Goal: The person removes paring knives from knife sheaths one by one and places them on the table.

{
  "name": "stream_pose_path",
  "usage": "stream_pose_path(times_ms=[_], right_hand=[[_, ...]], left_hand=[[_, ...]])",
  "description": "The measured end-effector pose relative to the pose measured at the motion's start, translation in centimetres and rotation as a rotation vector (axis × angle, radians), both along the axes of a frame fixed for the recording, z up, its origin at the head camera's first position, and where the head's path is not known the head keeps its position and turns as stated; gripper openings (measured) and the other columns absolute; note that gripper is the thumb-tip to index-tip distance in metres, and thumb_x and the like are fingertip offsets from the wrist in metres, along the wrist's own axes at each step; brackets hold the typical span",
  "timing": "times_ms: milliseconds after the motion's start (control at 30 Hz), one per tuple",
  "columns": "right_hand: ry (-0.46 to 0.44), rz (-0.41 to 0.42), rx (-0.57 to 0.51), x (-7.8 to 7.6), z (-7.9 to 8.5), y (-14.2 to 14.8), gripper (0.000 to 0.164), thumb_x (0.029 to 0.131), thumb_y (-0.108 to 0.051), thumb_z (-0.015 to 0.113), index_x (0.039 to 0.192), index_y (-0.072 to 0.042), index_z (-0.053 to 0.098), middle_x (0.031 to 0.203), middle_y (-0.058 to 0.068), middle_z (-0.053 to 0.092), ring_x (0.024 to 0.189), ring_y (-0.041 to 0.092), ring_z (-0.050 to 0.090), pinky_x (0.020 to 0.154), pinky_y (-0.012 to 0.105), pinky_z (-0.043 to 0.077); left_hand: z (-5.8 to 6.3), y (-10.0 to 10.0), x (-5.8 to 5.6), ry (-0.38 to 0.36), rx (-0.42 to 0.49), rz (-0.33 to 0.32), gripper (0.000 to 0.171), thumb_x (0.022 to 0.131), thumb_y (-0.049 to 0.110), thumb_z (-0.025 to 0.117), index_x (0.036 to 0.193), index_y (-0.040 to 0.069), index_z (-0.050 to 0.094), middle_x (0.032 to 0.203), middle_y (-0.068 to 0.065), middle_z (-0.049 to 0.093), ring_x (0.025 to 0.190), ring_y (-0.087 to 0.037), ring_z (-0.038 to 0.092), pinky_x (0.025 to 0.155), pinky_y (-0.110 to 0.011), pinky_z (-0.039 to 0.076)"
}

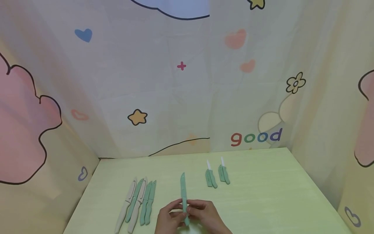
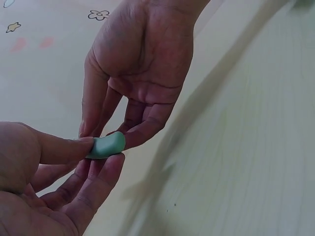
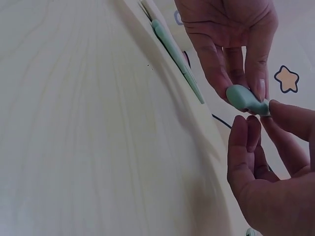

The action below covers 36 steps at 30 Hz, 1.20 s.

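Both hands hold a mint-green knife [image 1: 183, 191] upright over the table, its blade part also green, as if sheathed. My left hand [image 1: 170, 218] pinches its handle from the left between thumb and fingers. From the right, my right hand [image 1: 208, 215] pinches the same handle with thumb and fingertips. In the left wrist view only the rounded handle end [image 2: 108, 146] shows, between the fingers of both hands. The right wrist view shows that handle end [image 3: 241, 98] too, with the rest of the knife hidden behind the fingers.
Left of the hands, pale grey knives [image 1: 126, 208] and green knives [image 1: 149, 204] lie in a row on the light table [image 1: 268, 201]. Two small green-handled tools [image 1: 211, 178] with white tips lie at the back right. A printed curtain [image 1: 163, 84] surrounds the table.
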State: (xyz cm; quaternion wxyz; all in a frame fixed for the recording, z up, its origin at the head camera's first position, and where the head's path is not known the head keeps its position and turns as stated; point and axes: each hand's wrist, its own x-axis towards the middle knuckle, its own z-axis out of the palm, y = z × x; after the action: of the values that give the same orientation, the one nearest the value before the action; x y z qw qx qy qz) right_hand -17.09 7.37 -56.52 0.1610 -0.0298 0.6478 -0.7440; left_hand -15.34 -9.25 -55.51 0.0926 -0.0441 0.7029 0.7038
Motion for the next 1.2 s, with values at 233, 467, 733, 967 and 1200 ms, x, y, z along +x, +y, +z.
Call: stream_pose_path(times_ms=[233,467,733,967,1200], right_hand=[[-0.004,-0.035,-0.002,0.2,0.3,0.7,0.036,0.088,-0.013,0.07,0.119,0.004,0.064,0.096,0.01,0.07,0.086,0.025,0.066,0.076,0.036,0.061],[-0.008,-0.057,0.002,0.4,0.3,1.4,0.037,0.087,-0.013,0.071,0.118,0.005,0.064,0.092,0.007,0.07,0.084,0.024,0.066,0.074,0.035,0.061],[0.008,-0.083,0.019,0.7,0.3,1.9,0.037,0.086,-0.012,0.072,0.117,0.006,0.064,0.091,0.008,0.07,0.084,0.023,0.065,0.072,0.035,0.061],[0.013,-0.108,0.064,0.7,0.1,2.3,0.036,0.086,-0.012,0.073,0.116,0.005,0.065,0.088,0.007,0.069,0.081,0.023,0.065,0.07,0.035,0.061],[0.005,-0.102,0.087,1.4,2.2,2.5,0.035,0.086,-0.006,0.07,0.116,0.012,0.062,0.088,0.011,0.067,0.08,0.024,0.065,0.071,0.04,0.062]], left_hand=[[-0.2,1.0,-0.3,0.013,0.007,-0.015,0.05,0.079,-0.008,0.069,0.127,0.001,0.059,0.105,-0.014,0.062,0.086,-0.022,0.065,0.061,-0.037,0.062],[-0.5,1.7,-0.5,0.004,0.003,-0.027,0.049,0.079,-0.008,0.069,0.126,0.002,0.06,0.104,-0.013,0.061,0.086,-0.021,0.065,0.061,-0.037,0.062],[-0.6,2.5,-0.5,0.004,-0.023,-0.028,0.049,0.078,-0.008,0.069,0.125,0.004,0.061,0.101,-0.012,0.061,0.084,-0.021,0.065,0.059,-0.037,0.062],[-0.8,3.0,-0.5,0.004,-0.018,-0.039,0.049,0.078,-0.008,0.069,0.124,0.005,0.062,0.1,-0.012,0.06,0.084,-0.02,0.064,0.059,-0.037,0.062],[-0.7,3.5,-0.5,0.001,-0.044,-0.052,0.048,0.078,-0.009,0.069,0.123,0.007,0.063,0.098,-0.011,0.06,0.083,-0.019,0.064,0.06,-0.036,0.062]])
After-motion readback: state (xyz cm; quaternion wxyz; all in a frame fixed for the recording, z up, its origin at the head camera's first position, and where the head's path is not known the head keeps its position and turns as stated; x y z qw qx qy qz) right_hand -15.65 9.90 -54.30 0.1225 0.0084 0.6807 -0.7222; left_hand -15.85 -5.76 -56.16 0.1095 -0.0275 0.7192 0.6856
